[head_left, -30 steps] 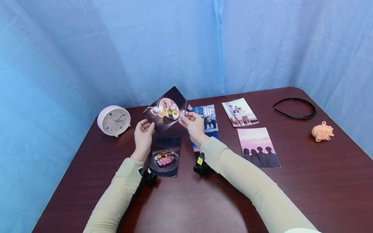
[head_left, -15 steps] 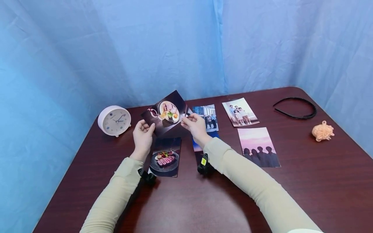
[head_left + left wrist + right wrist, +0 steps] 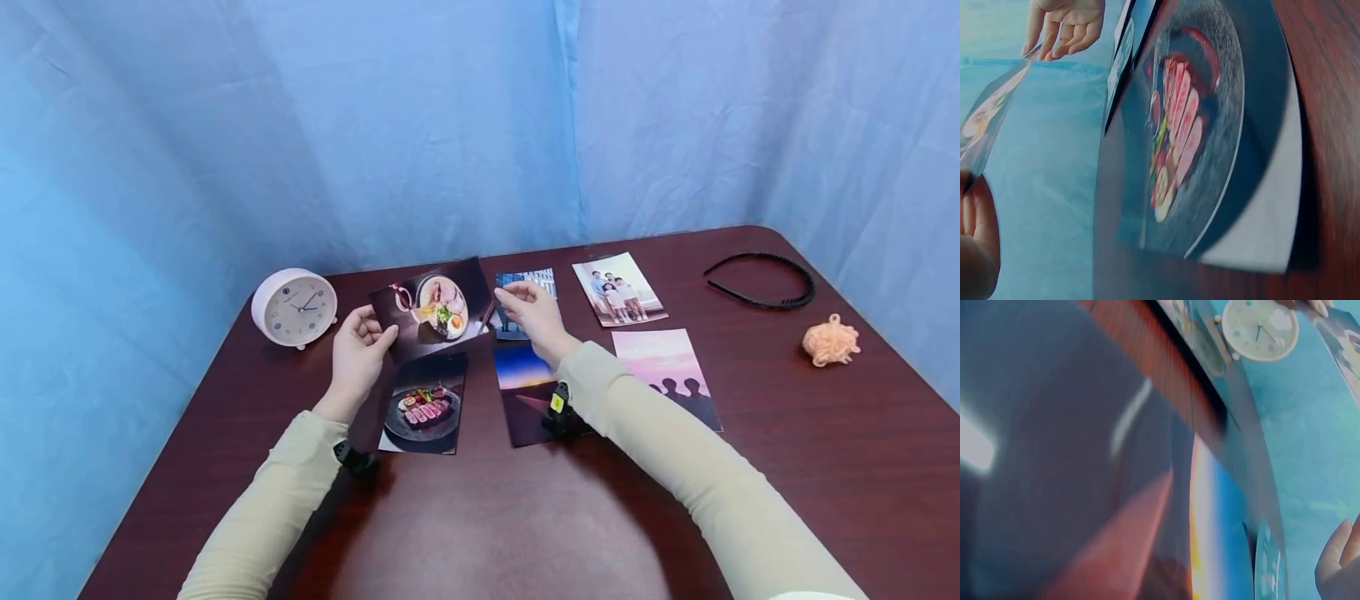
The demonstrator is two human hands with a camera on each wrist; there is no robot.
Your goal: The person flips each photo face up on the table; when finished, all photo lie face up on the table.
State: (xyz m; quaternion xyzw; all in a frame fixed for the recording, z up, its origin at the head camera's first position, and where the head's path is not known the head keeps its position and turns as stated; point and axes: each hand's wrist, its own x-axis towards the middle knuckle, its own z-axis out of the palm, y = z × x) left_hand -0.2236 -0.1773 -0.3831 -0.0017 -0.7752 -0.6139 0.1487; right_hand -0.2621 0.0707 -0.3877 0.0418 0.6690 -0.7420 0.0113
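Note:
My left hand [image 3: 358, 348] pinches the lower left corner of a photo of a noodle bowl [image 3: 442, 302], which is raised and tilted over the back of the table. At the photo's right edge are the thumb and fingertips of my right hand [image 3: 532, 315]; in the left wrist view, the photo's corner lies between this hand's thumb and fingers [image 3: 1066, 28]. Below it lies a photo of sliced steak [image 3: 423, 412]. Under my right wrist is a sunset photo [image 3: 521, 375], and a group photo [image 3: 510, 321] is partly covered by the right hand.
A white alarm clock [image 3: 296, 308] stands at the back left. To the right lie a family photo [image 3: 621, 292] and a pink-sky photo with silhouettes [image 3: 656, 354], partly behind the sleeve. Farther right are a black headband [image 3: 772, 302] and a peach yarn bundle [image 3: 831, 342].
The noodle photo has come down and turned to lie more level. My right hand has moved right with its edge, uncovering more of the sunset photo; the left hand has shifted slightly left.

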